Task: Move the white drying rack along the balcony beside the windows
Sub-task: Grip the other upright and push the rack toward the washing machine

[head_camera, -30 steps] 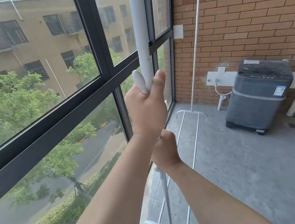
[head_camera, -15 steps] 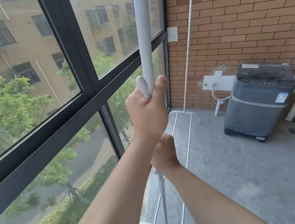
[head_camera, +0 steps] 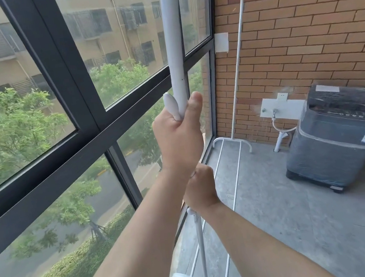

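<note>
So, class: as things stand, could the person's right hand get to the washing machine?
Probably not: the right hand grips the drying rack pole, and the washing machine stands well off across bare floor. Nothing blocks it; they'd have to let go and walk.

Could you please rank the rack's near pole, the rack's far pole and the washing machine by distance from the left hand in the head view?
1. Near pole: gripped by the left hand.
2. Far pole: ahead, by the brick wall.
3. Washing machine: far right corner.

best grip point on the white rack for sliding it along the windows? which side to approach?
Probably the near upright pole, from the room side: windows block the other. It is a slim round tube a fist can close around. The left hand grips it high and the right hand just below, stacked, which should keep the tall rack from tipping.
</note>
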A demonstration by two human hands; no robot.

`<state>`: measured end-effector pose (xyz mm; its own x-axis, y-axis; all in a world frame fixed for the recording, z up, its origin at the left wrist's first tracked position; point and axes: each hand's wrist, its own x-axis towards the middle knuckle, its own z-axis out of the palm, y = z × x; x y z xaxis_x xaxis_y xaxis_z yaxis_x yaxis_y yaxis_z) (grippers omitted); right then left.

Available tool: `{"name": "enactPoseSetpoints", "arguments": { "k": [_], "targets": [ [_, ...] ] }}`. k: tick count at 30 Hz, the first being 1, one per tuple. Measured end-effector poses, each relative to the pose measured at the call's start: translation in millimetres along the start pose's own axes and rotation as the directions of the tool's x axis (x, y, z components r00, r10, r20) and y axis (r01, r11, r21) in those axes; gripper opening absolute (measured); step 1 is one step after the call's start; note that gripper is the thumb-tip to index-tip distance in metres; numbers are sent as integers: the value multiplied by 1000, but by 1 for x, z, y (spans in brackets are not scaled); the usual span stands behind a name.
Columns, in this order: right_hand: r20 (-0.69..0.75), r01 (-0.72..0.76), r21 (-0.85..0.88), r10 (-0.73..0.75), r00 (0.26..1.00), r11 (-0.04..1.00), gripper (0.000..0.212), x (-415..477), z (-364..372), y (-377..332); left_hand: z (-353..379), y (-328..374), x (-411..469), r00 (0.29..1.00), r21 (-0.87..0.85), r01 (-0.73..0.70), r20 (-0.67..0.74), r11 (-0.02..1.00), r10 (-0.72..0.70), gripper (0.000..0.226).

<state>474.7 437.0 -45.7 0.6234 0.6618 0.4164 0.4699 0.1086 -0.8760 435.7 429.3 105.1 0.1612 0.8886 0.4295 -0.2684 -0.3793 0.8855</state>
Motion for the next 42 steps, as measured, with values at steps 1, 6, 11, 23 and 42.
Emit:
{"name": "enactPoseSetpoints", "arguments": {
  "k": [1, 6, 11, 23, 42],
  "targets": [
    [4, 0, 3, 0, 1000, 1000, 50, 7, 0, 5, 5, -3, 5, 1000, 4, 0, -5, 1000, 0, 41],
    [6, -23, 7, 23, 1000, 1000, 43, 32, 1, 20, 22, -18, 24, 1000, -6, 13, 2, 1000, -13, 42],
    [-7, 25, -9, -25, 1000, 1000, 42, 54, 9, 25, 26, -34, 48, 1000, 0, 9, 16, 1000, -9, 46],
    [-29, -32, -68, 30, 999, 997, 40, 91, 43, 41, 18, -63, 96, 999, -5, 26, 44, 1000, -26, 53],
    [-14, -9, -88, 8, 1000, 996, 38, 141, 46, 78, 52, -96, 131, 998, 6, 56, -17, 998, -56, 46]
  ]
}}
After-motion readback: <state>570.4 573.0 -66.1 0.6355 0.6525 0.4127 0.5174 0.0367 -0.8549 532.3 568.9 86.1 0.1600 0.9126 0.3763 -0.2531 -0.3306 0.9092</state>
